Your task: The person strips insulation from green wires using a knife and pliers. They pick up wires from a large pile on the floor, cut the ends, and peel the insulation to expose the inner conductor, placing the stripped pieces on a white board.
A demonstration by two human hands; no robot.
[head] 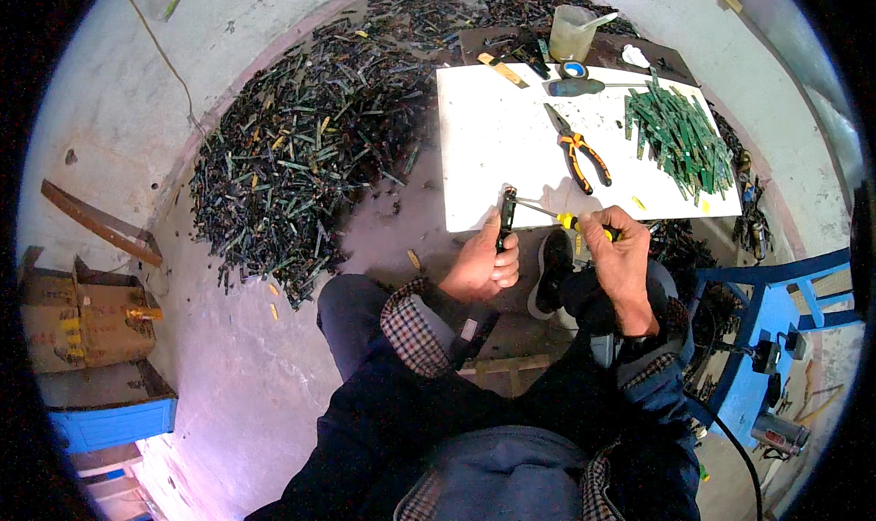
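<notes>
My left hand (pixel 483 261) grips a narrow black strip-shaped part (pixel 507 213), held upright at the near edge of the white board (pixel 493 144). In my right hand (pixel 619 261) is a screwdriver (pixel 567 221) with a yellow and black handle. Its thin shaft points left, and the tip meets the black part near its upper end. Just beyond my hands, long-nose pliers (pixel 579 153) with orange and black handles lie on the board. A heap of green circuit board strips (pixel 681 138) rests at the board's right side.
A large pile of dark strips (pixel 301 138) covers the floor at left. At the board's far side are a dark-handled screwdriver (pixel 576 87), a tape roll (pixel 573 70), a plastic cup (pixel 572 35) and a yellow-handled blade (pixel 503 69). A blue stool (pixel 753 336) stands right, cardboard boxes (pixel 89 322) left.
</notes>
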